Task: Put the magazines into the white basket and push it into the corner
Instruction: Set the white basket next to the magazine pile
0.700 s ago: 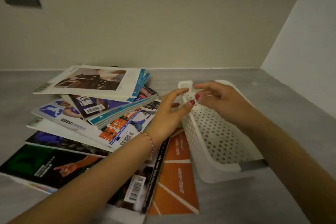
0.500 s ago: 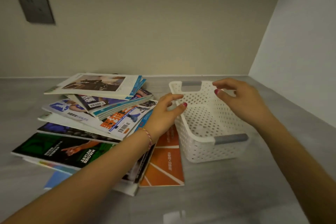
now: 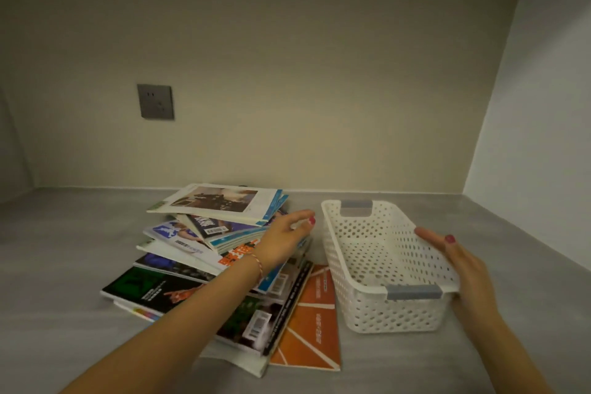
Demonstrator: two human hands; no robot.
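A plain beige wall (image 3: 287, 73) meets a paler side wall (image 3: 543, 105) at the far right corner, with a grey socket plate (image 3: 155, 101) set into the back wall. Below runs a smooth grey worktop (image 3: 64, 265) with a faint streaked grain.

On its middle lies a loose, fanned heap of glossy magazines (image 3: 204, 233), the covers askew and overlapping; the top one (image 3: 217, 200) tilts up on the others, and an orange one (image 3: 307, 323) pokes out at the near right, flat on the worktop. Just beside the heap, to the right, stands the white basket (image 3: 361, 265): oblong, plastic, pierced all over with round holes, with a grey handle strip at each short end. It holds nothing and sits well short of the corner.

The left hand (image 3: 284, 240), a thin cord bracelet (image 3: 257, 264) at the wrist, reaches over the right edge of the heap, fingers loosely spread, gripping nothing. The right hand (image 3: 460, 265) lies flat and open against the basket's right wall near the front corner.
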